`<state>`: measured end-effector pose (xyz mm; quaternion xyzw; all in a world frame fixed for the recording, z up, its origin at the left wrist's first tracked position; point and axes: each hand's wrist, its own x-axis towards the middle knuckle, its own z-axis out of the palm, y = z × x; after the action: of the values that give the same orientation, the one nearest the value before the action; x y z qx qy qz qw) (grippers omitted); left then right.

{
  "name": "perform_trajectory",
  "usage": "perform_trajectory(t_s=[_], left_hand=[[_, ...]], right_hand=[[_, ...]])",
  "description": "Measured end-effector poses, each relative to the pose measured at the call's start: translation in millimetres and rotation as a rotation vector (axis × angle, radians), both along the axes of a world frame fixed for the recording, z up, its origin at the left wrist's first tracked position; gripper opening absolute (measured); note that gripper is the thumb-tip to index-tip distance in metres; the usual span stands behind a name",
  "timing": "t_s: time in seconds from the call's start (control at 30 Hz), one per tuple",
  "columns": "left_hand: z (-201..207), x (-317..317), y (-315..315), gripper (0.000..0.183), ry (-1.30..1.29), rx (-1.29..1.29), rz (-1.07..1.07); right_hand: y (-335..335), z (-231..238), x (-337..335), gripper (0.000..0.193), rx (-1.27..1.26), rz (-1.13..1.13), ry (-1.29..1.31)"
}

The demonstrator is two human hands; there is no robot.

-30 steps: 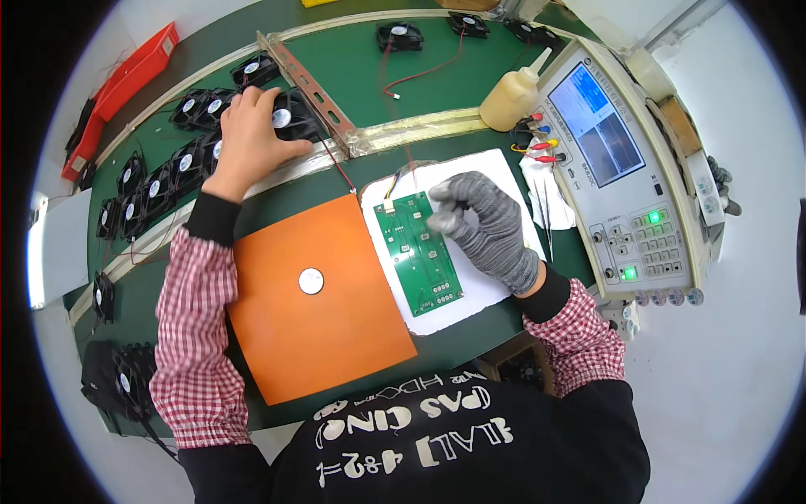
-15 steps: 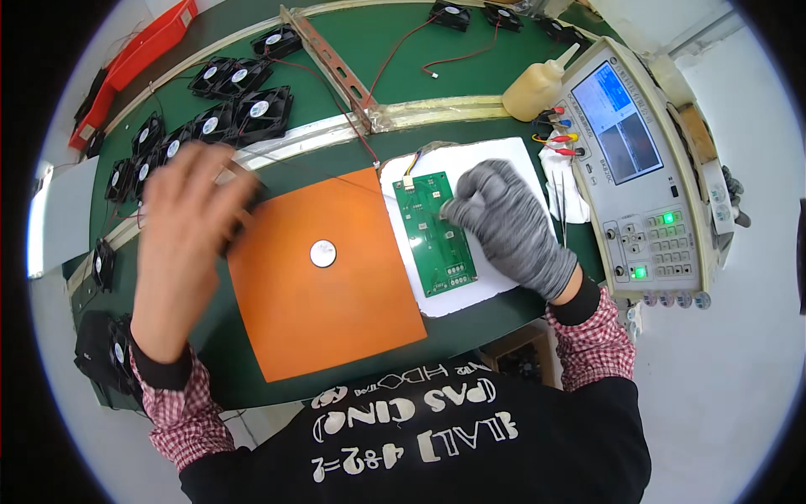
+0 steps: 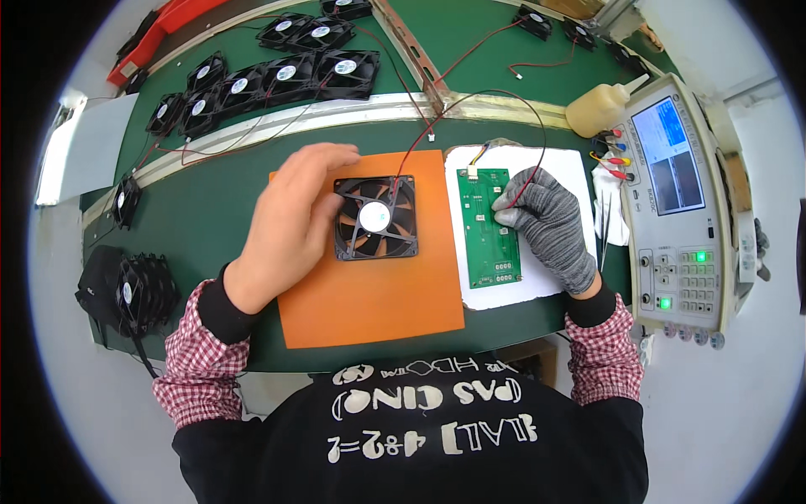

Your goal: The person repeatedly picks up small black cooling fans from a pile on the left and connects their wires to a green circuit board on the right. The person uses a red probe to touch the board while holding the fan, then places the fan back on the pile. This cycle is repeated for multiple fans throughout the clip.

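Observation:
A square black cooling fan (image 3: 405,227) with a white round hub label lies flat on the orange mat (image 3: 378,311). My bare left hand (image 3: 290,218) rests at the fan's left side, fingers stretched and thumb close to its frame. Whether it touches the fan is hard to tell. From the fan a thin red and black wire (image 3: 478,91) arches over to my gloved right hand (image 3: 550,223), whose thumb and fingertips pinch its end. That hand is over the right edge of a green circuit board (image 3: 487,252), which lies on a white pad (image 3: 554,164).
Several more fans (image 3: 285,73) stand along the back left, and a stack of fans (image 3: 143,290) is at the left edge. At right are a bench instrument (image 3: 672,210) with a lit screen, tweezers (image 3: 606,220) and a cream squeeze bottle (image 3: 598,109). A metal rail (image 3: 411,50) divides the back.
The fan now lies on the mat, covering the spot where a white disc showed. My left hand has moved right to it; my right hand now holds the wire. The whole view has shifted.

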<state>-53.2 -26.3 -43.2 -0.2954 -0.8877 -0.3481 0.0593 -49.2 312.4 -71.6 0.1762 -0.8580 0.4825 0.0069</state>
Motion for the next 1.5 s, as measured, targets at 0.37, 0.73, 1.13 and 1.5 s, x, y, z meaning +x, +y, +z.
perform_trajectory(t_s=[0.37, 0.73, 1.13, 1.5], left_hand=[[41, 51, 30, 0.044, 0.757, -0.334, -0.009], [64, 76, 5, 0.047, -1.215, 0.892, -0.851], [65, 32, 56, 0.04, 1.063, 0.066, 0.054], [-12, -175, 46, 0.096, 0.081, -0.53, 0.229]], right_hand=[[8, -10, -3, 0.013, -0.026, 0.032, 0.033], [1, 0, -6, 0.016, 0.014, 0.102, 0.093], [0, -8, -4, 0.017, 0.053, 0.069, 0.128], [-3, 5, 2, 0.037, -0.256, -0.164, 0.059]])
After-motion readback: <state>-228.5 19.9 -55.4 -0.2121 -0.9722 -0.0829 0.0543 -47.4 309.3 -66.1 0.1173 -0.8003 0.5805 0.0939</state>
